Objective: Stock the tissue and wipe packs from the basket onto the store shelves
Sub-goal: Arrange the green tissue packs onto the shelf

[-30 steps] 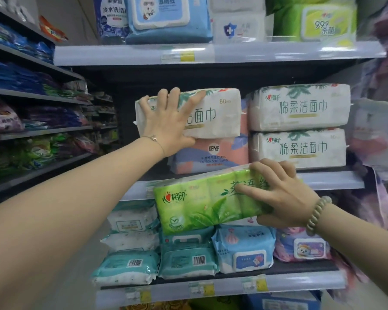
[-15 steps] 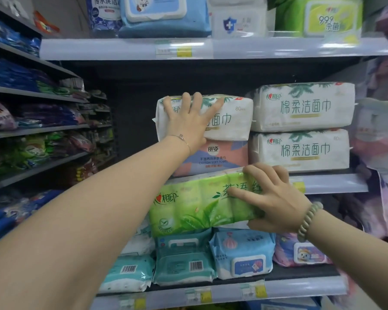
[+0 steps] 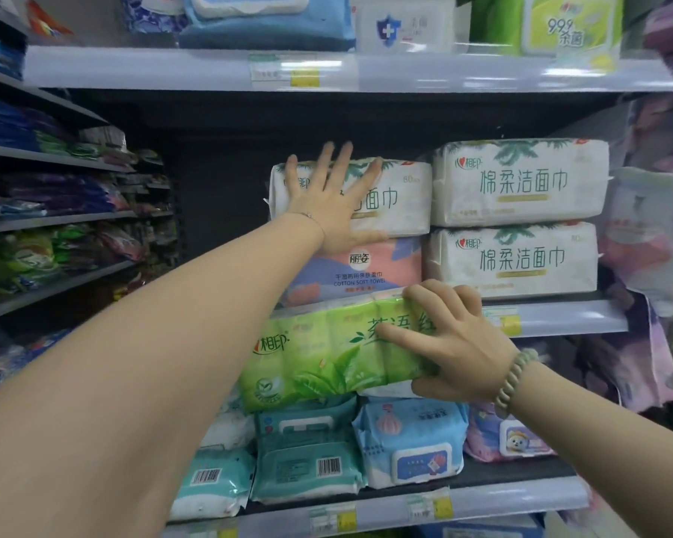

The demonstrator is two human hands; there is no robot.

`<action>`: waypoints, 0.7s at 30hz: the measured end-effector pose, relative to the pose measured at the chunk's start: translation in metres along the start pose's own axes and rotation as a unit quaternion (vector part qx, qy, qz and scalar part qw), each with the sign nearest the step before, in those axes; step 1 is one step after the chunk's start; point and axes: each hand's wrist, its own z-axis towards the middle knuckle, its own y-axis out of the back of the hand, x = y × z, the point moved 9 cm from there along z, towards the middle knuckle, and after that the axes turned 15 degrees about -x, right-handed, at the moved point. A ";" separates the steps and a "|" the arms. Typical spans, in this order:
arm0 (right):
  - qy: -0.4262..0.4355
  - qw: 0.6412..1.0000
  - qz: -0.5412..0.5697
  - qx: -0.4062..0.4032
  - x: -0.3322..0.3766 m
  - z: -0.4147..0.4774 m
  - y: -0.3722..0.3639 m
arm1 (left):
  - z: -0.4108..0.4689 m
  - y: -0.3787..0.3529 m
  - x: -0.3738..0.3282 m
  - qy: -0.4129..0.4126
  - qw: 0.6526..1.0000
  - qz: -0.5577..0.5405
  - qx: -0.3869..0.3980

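Stocked grey shelves (image 3: 560,318); blurred racks (image 3: 55,223), perhaps snacks.

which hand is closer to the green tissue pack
Right. The right hand grips the green tissue pack; the left hand presses flat on a white pack above it.

We read 相印 and 棉柔洁面巾 on the upper white pack (image 3: 521,182) and the lower white pack (image 3: 513,260). The third white pack (image 3: 399,200), to their left, shows 面巾 and 80. The pink-and-blue pack (image 3: 360,271) reads 丽姿 and COTTON SOFT TOWEL. The green tissue pack (image 3: 327,355) carries 相印 and 茶语. The green wipe pack (image 3: 560,25) up top reads 999 杀菌.
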 end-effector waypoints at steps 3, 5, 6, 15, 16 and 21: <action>-0.002 1.000 0.005 -0.008 0.003 0.006 0.000 | -0.009 0.014 0.002 -0.029 0.998 -0.052 -0.023; -0.001 1.000 0.005 -0.013 0.005 0.011 0.001 | -0.022 0.029 0.001 -0.079 0.992 -0.056 -0.075; 0.000 1.000 0.005 -0.016 0.006 0.013 0.002 | -0.031 0.037 0.001 -0.101 0.987 -0.069 -0.100; -0.003 1.000 -0.001 -0.022 0.010 0.038 0.000 | -0.132 0.050 0.034 -0.141 0.976 -0.161 -0.031; -0.004 1.000 0.000 -0.021 0.012 0.042 -0.001 | -0.141 0.051 0.039 -0.141 0.977 -0.154 -0.037; -0.030 0.999 0.013 -0.032 0.024 0.068 -0.002 | -0.177 0.054 0.062 -0.133 0.987 -0.047 -0.077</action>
